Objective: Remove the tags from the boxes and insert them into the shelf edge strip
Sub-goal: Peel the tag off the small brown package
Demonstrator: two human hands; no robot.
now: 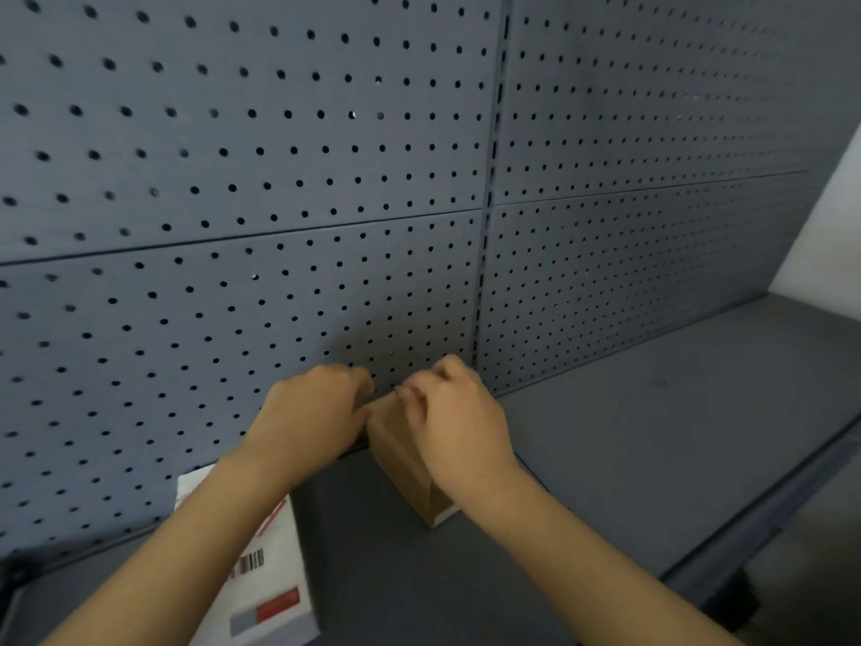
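A small brown cardboard box [401,463] stands on the grey shelf [629,435], close to the pegboard back wall. My left hand [312,412] rests against the box's upper left edge, fingers curled toward its top. My right hand [459,419] lies over the top right of the box, fingertips bent at its far top edge, hiding most of the top. No tag shows between my fingers; motion blur hides the fingertips. A white box [270,571] with a barcode and a red and grey label lies at the lower left, partly under my left forearm.
The grey pegboard wall [279,179] rises behind the shelf, with a slotted upright [489,202] near the middle. The shelf's front edge [764,510] runs diagonally at the right. A pale wall [829,235] shows at the far right.
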